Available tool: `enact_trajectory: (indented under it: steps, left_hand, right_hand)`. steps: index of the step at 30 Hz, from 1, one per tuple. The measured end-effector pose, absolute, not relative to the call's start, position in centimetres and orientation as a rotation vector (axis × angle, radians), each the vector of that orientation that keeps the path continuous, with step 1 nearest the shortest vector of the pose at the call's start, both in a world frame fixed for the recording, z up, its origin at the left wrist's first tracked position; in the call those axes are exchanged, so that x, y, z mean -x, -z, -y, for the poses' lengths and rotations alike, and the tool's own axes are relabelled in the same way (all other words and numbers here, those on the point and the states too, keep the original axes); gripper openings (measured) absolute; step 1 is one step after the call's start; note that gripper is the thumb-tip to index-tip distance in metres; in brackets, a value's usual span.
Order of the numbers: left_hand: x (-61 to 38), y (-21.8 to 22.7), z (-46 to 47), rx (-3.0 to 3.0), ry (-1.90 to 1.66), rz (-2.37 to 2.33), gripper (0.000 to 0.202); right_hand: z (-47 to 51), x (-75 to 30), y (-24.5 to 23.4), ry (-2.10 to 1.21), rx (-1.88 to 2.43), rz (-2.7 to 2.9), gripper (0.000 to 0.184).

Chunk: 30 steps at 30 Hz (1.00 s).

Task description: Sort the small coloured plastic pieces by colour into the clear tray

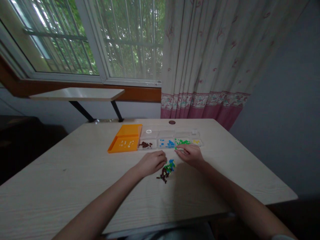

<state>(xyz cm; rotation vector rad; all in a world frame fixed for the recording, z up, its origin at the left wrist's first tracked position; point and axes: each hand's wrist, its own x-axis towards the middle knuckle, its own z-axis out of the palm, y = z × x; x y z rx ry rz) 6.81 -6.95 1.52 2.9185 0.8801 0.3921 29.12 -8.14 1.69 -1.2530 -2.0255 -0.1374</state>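
Note:
My right hand [190, 154] reaches over the near edge of a clear plastic tray, its thumb and forefinger pinched on a small green piece. Green pieces [182, 141] lie in the compartment just behind those fingers. My left hand [152, 163] rests on the table with curled fingers; what they hold, if anything, is hidden. Just right of it lies a cluster of small brown, green, blue and yellow pieces [166, 171]. Whether these are joined or loose I cannot tell. Neighbouring compartments hold blue pieces [167, 143], brown pieces [145, 144] and yellow pieces [196, 142].
An open orange case [127, 135] with white pieces [127, 143] stands left of the clear tray [156, 144]. The tray's lid [166, 134] lies folded back behind it. A raised shelf [82, 94] is at the table's back left; a curtain [200, 60] hangs behind.

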Motion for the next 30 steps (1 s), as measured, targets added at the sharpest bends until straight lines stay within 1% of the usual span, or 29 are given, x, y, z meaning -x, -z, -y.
enact_trajectory:
  steps: [6,10,14,23,27,30]
  left_hand:
    - [-6.6,-1.5,6.9,-2.91,-0.389,-0.882,0.021]
    - [-6.3,-1.7,6.8,-2.894,-0.409,-0.877,0.021]
    - [-6.1,-1.9,6.7,-2.909,-0.399,-0.885,0.021]
    - [-5.9,-1.5,6.5,-2.919,-0.386,-0.877,0.021]
    - [-6.1,-1.5,6.6,-2.927,-0.4,-0.892,0.02]
    - [-6.4,-1.5,6.6,-2.962,-0.401,-0.913,0.021]
  right_hand:
    - [6.5,-32.0,-2.6,0.012,1.582,1.975,0.027]
    - [5.0,-34.4,-2.2,-0.022,1.766,1.841,0.024]
    - [4.2,-35.6,-1.5,-0.078,1.86,1.813,0.022]
    - [4.1,-35.9,-1.2,-0.063,1.897,1.817,0.023]
    - [4.9,-34.4,-1.7,-0.066,1.801,1.878,0.026]
    - [6.2,-31.9,-1.8,-0.118,1.695,2.04,0.026]
